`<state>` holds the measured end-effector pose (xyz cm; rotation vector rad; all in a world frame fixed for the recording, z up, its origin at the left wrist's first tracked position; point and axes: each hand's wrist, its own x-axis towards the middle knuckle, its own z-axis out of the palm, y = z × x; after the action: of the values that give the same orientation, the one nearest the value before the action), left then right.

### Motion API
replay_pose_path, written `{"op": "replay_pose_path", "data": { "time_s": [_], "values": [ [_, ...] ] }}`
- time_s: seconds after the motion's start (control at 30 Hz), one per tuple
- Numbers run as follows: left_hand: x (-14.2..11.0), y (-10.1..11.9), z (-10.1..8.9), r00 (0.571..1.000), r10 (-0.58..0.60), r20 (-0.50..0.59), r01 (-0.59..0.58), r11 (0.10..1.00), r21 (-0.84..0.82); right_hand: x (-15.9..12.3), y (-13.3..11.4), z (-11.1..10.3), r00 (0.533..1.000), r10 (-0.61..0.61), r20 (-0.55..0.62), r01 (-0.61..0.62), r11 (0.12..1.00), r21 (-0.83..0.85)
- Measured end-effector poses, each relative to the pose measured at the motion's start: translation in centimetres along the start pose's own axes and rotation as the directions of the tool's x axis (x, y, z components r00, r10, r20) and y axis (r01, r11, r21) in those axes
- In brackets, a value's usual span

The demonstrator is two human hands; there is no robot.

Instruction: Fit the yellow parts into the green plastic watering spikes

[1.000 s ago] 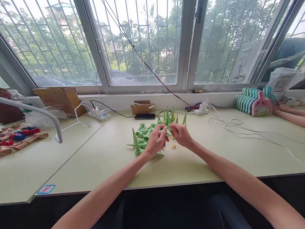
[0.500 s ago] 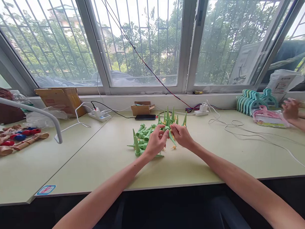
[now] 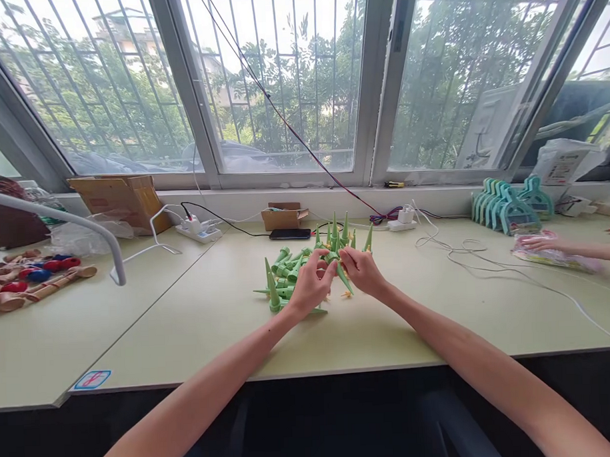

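Observation:
A green plastic cone-shaped piece (image 3: 343, 280) is held between my two hands, its pointed end slanting down toward me. My left hand (image 3: 311, 283) grips its wider end between thumb and fingers. Close beside it, my right hand (image 3: 362, 270) is closed in a pinch at the piece; what its fingertips hold is hidden. Several loose green pieces (image 3: 285, 269) lie in a pile by my left hand, one cone (image 3: 272, 293) standing upright. Behind my hands more green cones (image 3: 345, 228) stand point up. Small yellow parts (image 3: 346, 294) lie on the table under my right hand.
A phone (image 3: 290, 234) and a small open carton (image 3: 283, 217) are behind the pile. Cables (image 3: 478, 249) cross the table at right. Further right are teal hangers (image 3: 509, 205) and another person's hand (image 3: 543, 242) on a pink packet (image 3: 561, 258). Wooden toys (image 3: 41, 274) lie left.
My hands have hardly moved and keep the green piece. At the right, the other person's hand has come down onto the pink packet, which now lies nearer and further right.

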<state>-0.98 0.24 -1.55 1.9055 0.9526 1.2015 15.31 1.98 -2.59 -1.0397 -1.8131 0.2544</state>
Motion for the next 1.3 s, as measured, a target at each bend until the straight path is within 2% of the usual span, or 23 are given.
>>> {"op": "replay_pose_path", "data": {
  "time_s": [1.3],
  "values": [
    [0.00,0.17,-0.08,1.000,0.016,0.001,-0.016,1.000,0.018,0.06,0.23,0.09,1.000,0.003,0.003,-0.003,1.000,-0.010]
  ]
}}
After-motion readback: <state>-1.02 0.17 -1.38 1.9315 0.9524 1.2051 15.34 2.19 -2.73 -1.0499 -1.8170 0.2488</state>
